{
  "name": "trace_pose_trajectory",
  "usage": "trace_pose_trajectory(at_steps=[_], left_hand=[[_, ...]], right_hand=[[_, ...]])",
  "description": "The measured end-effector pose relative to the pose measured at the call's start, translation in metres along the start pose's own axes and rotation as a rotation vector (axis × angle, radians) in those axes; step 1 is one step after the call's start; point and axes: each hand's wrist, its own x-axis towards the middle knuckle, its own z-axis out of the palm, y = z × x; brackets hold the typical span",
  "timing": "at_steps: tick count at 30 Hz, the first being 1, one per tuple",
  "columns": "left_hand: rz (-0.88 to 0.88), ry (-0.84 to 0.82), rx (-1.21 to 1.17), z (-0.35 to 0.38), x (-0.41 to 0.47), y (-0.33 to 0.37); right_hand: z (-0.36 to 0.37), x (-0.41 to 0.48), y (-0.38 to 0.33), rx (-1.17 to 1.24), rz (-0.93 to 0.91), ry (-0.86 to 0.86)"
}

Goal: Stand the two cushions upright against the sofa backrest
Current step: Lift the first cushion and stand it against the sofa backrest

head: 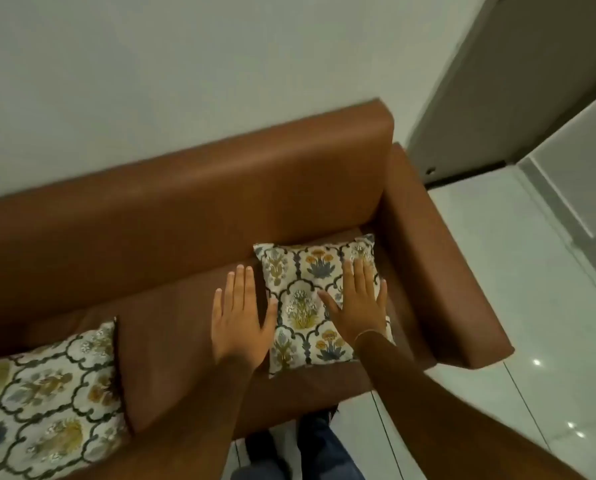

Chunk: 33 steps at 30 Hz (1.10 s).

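A white floral cushion (303, 299) lies flat on the brown sofa seat, close to the right armrest and just in front of the backrest (192, 209). My right hand (357, 301) hovers over or rests on its right half, palm down, fingers spread. My left hand (241, 313) is open beside the cushion's left edge, over the bare seat, holding nothing. A second cushion (47, 403) of the same pattern lies flat on the seat at the lower left, partly cut off by the frame.
The sofa's right armrest (442, 258) borders the first cushion. A plain wall stands behind the backrest. Glossy white floor tiles (514, 306) and a door lie to the right. My legs show at the sofa's front edge.
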Motion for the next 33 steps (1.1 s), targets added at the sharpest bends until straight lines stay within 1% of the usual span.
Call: trace_pose_trajectory(at_steps=[1,2,3,4,5,6,7,8,10,11,13,14,16,18,20,22,24,26,28,30,32,33], left_hand=[[0.011,0.006,0.012,-0.002,0.007,0.002],[-0.016,-0.081,0.006,0.036,0.012,0.002],[-0.049,-0.096,0.008,0.046,0.014,0.005],[-0.016,-0.05,0.035,0.048,0.014,0.005],[-0.05,-0.103,0.038,0.082,0.015,-0.001],[-0.065,-0.124,0.029,0.093,0.016,-0.001],[-0.03,-0.102,0.041,0.096,0.017,-0.003],[-0.044,-0.149,0.05,0.124,0.021,-0.01],[-0.049,-0.17,0.053,0.136,0.024,-0.013],[-0.085,-0.233,0.03,0.159,0.022,-0.012],[-0.111,-0.26,0.0,0.171,0.014,-0.008],[-0.162,-0.31,-0.027,0.19,0.012,-0.007],[-0.23,-0.358,-0.092,0.199,0.011,-0.006],[-0.33,-0.444,-0.15,0.219,0.018,-0.007],[-0.424,-0.509,-0.246,0.234,0.022,-0.005],[-0.528,-0.528,-0.38,0.242,0.022,-0.002],[-0.679,-0.516,-0.523,0.254,0.023,0.006],[-0.87,-0.473,-0.691,0.26,0.032,0.012],[-0.993,-0.427,-0.807,0.262,0.041,0.014],[-1.0,-0.334,-0.913,0.264,0.041,0.004],[-0.992,-0.367,-1.074,0.258,0.034,-0.005],[-0.999,-0.397,-1.114,0.257,0.027,-0.01]], right_hand=[[-0.005,0.007,-0.001,-0.006,-0.009,0.022],[0.022,0.02,0.02,-0.019,0.025,-0.052],[0.028,0.025,0.027,-0.039,0.054,-0.049],[0.026,0.027,0.033,-0.053,0.038,-0.022],[0.055,0.037,0.046,-0.037,0.063,-0.077],[0.063,0.042,0.05,-0.034,0.072,-0.081],[0.062,0.046,0.051,-0.033,0.053,-0.072],[0.087,0.057,0.061,-0.023,0.08,-0.098],[0.095,0.066,0.064,-0.005,0.103,-0.083],[0.113,0.07,0.077,0.023,0.149,-0.099],[0.118,0.069,0.088,0.073,0.228,-0.084],[0.131,0.075,0.1,0.086,0.288,-0.107],[0.131,0.08,0.107,0.134,0.386,-0.154],[0.142,0.093,0.116,0.208,0.434,-0.196],[0.149,0.102,0.127,0.296,0.464,-0.237],[0.151,0.105,0.137,0.383,0.525,-0.267],[0.157,0.104,0.155,0.525,0.608,-0.276],[0.158,0.105,0.162,0.683,0.619,-0.243],[0.157,0.107,0.165,0.79,0.558,-0.149],[0.156,0.105,0.16,0.853,0.489,-0.107],[0.155,0.097,0.15,0.932,0.51,-0.087],[0.156,0.092,0.144,0.982,0.54,-0.109]])
